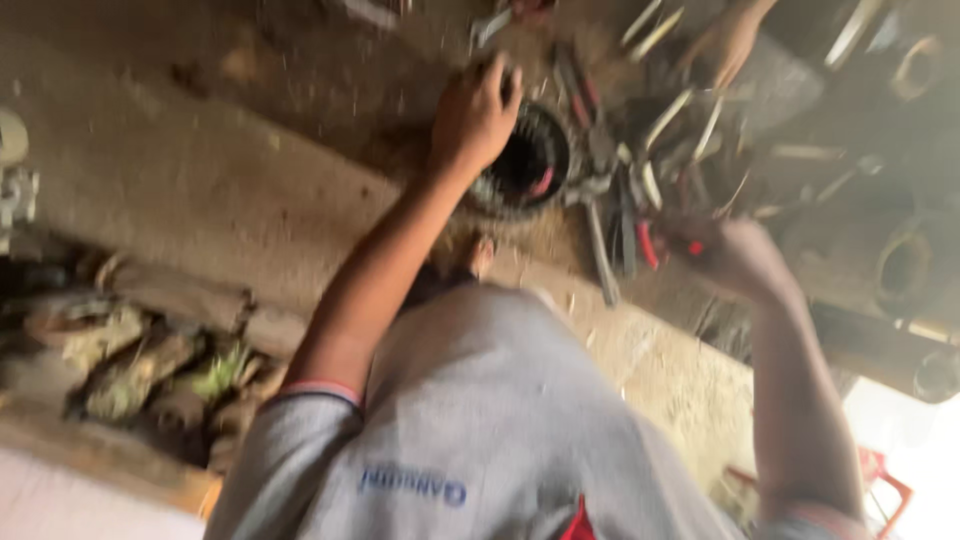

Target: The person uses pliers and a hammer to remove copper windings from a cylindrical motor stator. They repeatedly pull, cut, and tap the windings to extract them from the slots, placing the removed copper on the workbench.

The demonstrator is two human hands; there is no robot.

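My left hand [478, 110] reaches forward and grips the near rim of a dark round metal part [530, 165] with a hollow centre, which lies on the dirty ground. My right hand [722, 252] is raised to the right of it and is closed around a small red-handled tool [648, 243], though blur hides the tool's shape. Between my hands lies a heap of long metal hand tools [640, 150]. My grey shirt [480, 430] fills the lower part of the view.
Another person's hand [728, 45] reaches into the tool heap from the top. Rusty round rings [905, 265] lie at the right. Stones and a small green plant [150, 370] line the left edge. A red frame [885, 480] shows at the lower right.
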